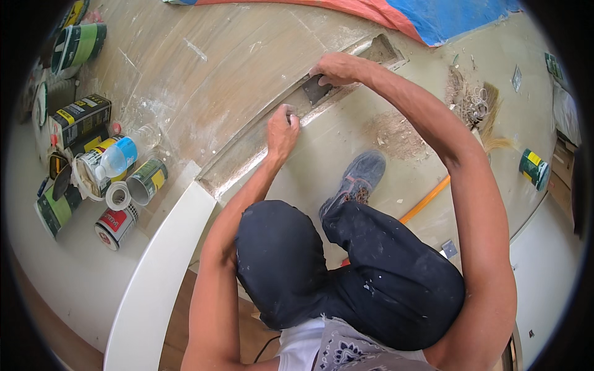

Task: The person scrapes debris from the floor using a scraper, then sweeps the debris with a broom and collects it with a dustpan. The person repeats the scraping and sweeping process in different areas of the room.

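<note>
My right hand [338, 69] grips a thin, dark square piece [317, 89] by its upper edge. Its material is unclear. That piece sits down in a long, shallow recess [297, 103] cut along the floor, where a doorway threshold would lie. Nearer to me, my left hand [283, 130] rests by the recess's near edge with its fingers curled in, and I see nothing in it. Pale dust coats its fingertips. At the far end of the recess is a deeper rough pocket [381, 50].
Cans, a plastic bottle [118, 155] and a tape roll [118, 195] crowd the left. A white door frame [153, 264] curves nearby. Right of my shoe [362, 178] lie debris [399, 134], a broom [493, 109] and an orange handle [424, 199]. A blue-and-orange tarp [445, 21] covers the far floor.
</note>
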